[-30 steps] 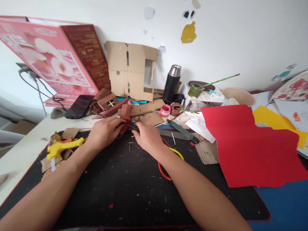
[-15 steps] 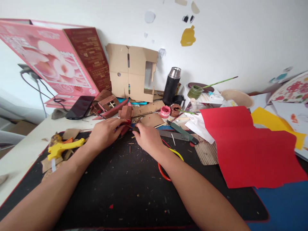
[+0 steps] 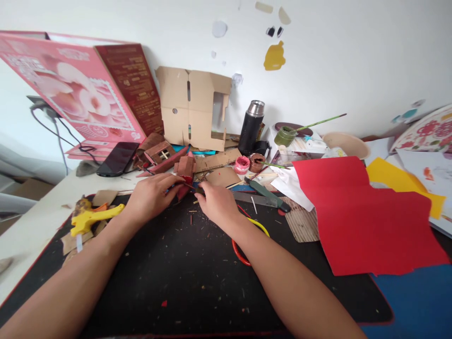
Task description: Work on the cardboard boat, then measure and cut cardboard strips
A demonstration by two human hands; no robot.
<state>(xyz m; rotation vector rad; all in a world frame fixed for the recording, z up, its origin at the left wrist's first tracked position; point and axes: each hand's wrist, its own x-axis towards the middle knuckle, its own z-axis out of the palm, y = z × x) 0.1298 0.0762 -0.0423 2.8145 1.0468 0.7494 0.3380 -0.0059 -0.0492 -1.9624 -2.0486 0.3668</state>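
My left hand (image 3: 151, 194) is closed, thumb and fingers pinching a thin brown stick (image 3: 189, 186) that points toward the other hand. Opposite it, my right hand (image 3: 219, 203) is also closed, its fingertips around a small dark thing I cannot make out. Just behind the fingers sits a small red-brown model piece (image 3: 185, 165), with a red part under it. Further left lies a red-brown model house (image 3: 160, 153) with a cross-barred window. A green-handled knife (image 3: 267, 194) with a wide blade lies right of my right hand.
A yellow glue gun (image 3: 93, 219) lies on scraps at left, near a phone (image 3: 117, 159). Behind stand cardboard (image 3: 176, 101), a black thermos (image 3: 250, 129) and open paint jars (image 3: 242, 165). Red sheet (image 3: 374, 226) covers the right side. Yellow and red rings (image 3: 259, 226) lie beneath my right forearm.
The view has shifted very slightly. Both hands stay in nearly the same place and pose, close together at the thin stick.
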